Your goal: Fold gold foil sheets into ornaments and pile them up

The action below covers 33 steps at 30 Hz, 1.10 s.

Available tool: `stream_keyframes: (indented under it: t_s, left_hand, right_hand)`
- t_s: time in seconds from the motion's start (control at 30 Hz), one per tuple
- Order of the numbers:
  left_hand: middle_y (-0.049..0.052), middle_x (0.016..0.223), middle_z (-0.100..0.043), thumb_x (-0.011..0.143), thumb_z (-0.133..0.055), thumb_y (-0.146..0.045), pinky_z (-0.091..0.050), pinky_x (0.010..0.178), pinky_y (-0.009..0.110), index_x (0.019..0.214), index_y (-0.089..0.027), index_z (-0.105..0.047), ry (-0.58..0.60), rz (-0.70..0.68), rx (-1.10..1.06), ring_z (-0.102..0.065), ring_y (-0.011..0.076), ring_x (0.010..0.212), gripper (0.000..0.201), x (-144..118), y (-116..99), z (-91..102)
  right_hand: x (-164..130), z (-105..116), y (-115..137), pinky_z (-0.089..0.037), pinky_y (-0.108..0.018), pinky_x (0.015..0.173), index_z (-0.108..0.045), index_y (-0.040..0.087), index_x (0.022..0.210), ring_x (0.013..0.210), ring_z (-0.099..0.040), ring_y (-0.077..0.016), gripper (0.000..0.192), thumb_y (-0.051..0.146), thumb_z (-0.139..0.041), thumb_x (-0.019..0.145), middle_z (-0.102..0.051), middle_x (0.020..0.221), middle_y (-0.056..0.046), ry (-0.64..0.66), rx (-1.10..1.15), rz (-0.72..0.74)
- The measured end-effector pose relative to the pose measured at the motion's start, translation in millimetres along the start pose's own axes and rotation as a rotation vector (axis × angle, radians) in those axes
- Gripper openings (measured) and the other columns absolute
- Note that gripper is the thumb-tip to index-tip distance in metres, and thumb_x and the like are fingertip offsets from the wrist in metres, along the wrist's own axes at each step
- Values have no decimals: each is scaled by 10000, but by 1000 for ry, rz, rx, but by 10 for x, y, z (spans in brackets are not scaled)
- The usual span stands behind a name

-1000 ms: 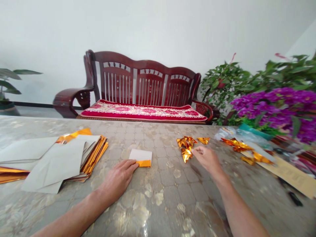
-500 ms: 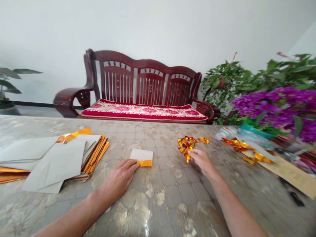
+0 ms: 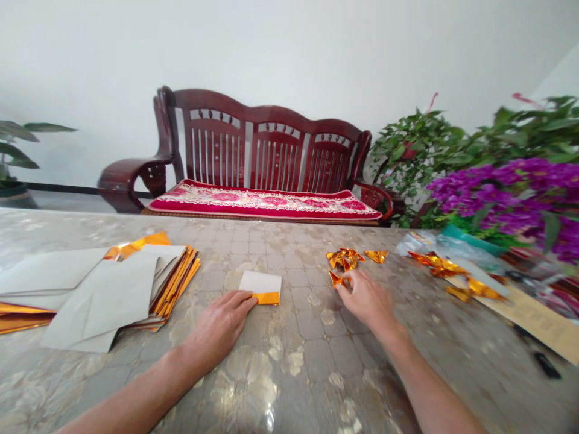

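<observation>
Palm down on the table, my left hand (image 3: 226, 317) lies with its fingers stretched out. Their tips touch the left edge of a small paper sheet (image 3: 261, 282), white with a gold foil strip folded up along its near side. Farther right, thumb and fingers of my right hand (image 3: 368, 301) close around a folded gold foil paper piece (image 3: 335, 278), which they partly cover. Just beyond it sits a small heap of folded gold foil pieces (image 3: 346, 258). Another folded gold triangle (image 3: 376, 256) lies to the right of the heap.
Stacked gold-backed white sheets (image 3: 113, 295) spread across the left. At right are gold foil pieces (image 3: 434, 263), a tan card strip (image 3: 538, 319), a black-handled object (image 3: 546, 364), clear plastic (image 3: 418, 242) and purple flowers (image 3: 506, 193). A wooden bench (image 3: 275, 154) stands beyond the table.
My right hand has turned and shifted slightly, its fingers now covering more of the near gold foil piece. My left hand and the small sheet stay in place.
</observation>
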State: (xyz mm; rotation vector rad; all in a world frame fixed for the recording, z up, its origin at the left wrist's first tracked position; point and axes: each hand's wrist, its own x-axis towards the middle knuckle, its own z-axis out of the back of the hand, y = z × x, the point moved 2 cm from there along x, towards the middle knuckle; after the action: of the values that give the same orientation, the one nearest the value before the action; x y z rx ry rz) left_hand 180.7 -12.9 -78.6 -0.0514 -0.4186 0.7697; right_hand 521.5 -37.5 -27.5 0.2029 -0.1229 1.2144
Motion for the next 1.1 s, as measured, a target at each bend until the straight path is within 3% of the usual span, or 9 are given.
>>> stream_keyframes:
  t_s: [0.2,0.43,0.63,0.83,1.1]
  left_hand:
    - [53,1298,-635,960,-413,-136,-480,1050,362,1277,-220,-619,10,6,2,-581,211,1190,388,-1,-5,12]
    - [57,1302,-632,957,-428,-136,-479,1047,365,1280,-214,-616,-1,-7,12,-577,217,1194,382,-9,12,-14]
    - [54,1285,-642,947,-437,-121,-490,1035,358,1263,-221,-627,-5,-4,19,-588,213,1178,382,-3,6,-13]
    - [54,1290,-637,949,-437,-119,-490,1035,364,1269,-220,-620,-15,-10,20,-584,214,1183,382,-4,6,-17]
    - [56,1291,-635,958,-425,-130,-488,1038,361,1270,-218,-618,-11,-18,36,-584,213,1180,377,-9,12,-24]
  right_hand:
    - [11,-106,13,-352,-306,611,-659,289,1104,874,-686,-276,291,278,-522,848,-742,997,-76,74,-28,-60]
    - [283,19,-301,-363,-286,623,-661,240,1142,820,-674,-227,328,316,-545,844,-745,881,-36,-136,149,-168]
    - [560,-25,-577,-405,-302,662,-695,236,1124,874,-678,-264,336,330,-547,837,-756,957,-71,-128,111,-293]
    - [624,-208,-657,-439,-333,699,-710,223,1131,900,-676,-294,358,337,-553,830,-753,974,-100,-113,116,-314]
    - [577,-231,-639,-438,-331,692,-750,246,1039,836,-666,-269,381,460,-517,826,-753,899,-80,-204,239,-273]
